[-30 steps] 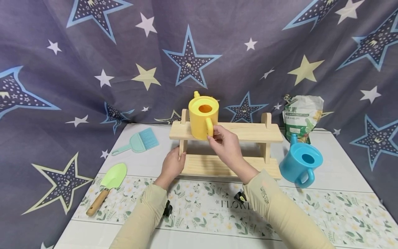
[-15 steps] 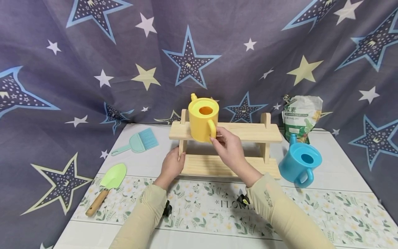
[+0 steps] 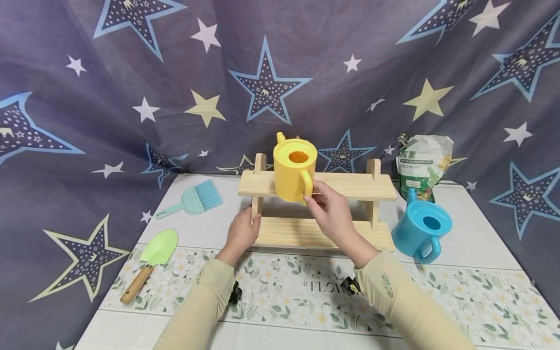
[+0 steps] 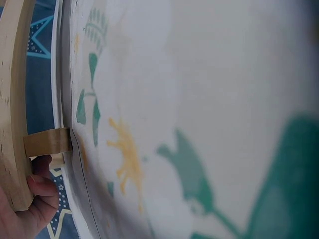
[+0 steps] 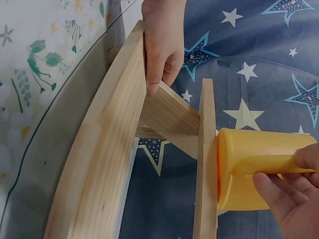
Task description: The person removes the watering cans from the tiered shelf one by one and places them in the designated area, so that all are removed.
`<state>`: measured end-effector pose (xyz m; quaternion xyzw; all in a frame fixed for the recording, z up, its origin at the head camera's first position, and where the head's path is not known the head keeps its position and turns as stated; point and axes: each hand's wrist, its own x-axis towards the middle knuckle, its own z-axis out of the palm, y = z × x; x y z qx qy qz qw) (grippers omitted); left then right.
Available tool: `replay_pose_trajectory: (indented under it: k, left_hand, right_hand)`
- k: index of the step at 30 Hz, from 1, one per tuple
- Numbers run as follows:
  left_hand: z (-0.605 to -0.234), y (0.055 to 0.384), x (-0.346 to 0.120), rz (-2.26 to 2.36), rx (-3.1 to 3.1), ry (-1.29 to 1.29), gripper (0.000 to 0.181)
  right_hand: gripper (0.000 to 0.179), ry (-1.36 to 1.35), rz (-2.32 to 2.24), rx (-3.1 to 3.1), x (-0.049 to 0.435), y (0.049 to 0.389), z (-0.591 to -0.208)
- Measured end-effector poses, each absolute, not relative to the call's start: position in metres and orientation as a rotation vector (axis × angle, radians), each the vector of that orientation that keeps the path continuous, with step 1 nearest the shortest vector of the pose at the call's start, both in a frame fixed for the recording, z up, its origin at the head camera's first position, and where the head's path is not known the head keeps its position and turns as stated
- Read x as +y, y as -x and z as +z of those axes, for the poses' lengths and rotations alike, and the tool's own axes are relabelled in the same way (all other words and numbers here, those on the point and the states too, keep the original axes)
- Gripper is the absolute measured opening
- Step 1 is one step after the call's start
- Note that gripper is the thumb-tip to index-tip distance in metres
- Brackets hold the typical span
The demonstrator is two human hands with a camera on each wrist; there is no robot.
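A yellow watering can (image 3: 286,175) is upright at the upper board of a two-tier wooden stand (image 3: 354,185), left of its middle. My right hand (image 3: 331,211) pinches the can's handle between thumb and fingers. In the right wrist view the base of the can (image 5: 239,149) is against or very close to the upper board (image 5: 206,164). My left hand (image 3: 242,231) grips the left end of the stand's lower board, seen in the right wrist view with fingers (image 5: 155,74) bent over the board end. The left wrist view shows curled fingers (image 4: 44,191) there too.
To the right stands a blue watering can (image 3: 415,231), with a clipped white-and-green bag (image 3: 424,163) behind it. On the left lie a teal brush (image 3: 194,199) and a green trowel (image 3: 159,248) with a wooden handle. A starry curtain (image 3: 183,73) hangs behind the table.
With the yellow watering can in its grip, my right hand has shifted rightward and slightly nearer along the upper board. My left hand has stayed on the lower board.
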<state>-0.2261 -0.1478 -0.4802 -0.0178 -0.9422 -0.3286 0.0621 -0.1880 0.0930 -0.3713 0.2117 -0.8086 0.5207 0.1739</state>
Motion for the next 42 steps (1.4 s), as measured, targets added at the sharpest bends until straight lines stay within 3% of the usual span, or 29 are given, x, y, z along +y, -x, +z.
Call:
replay_pose_trajectory:
  k: [42]
  left_hand:
    - [-0.484,0.229,-0.149,-1.021,-2.839,0.062,0.037]
  right_hand:
    - [0.024,-0.523,1.474,-2.265,0.161,0.153,-0.367]
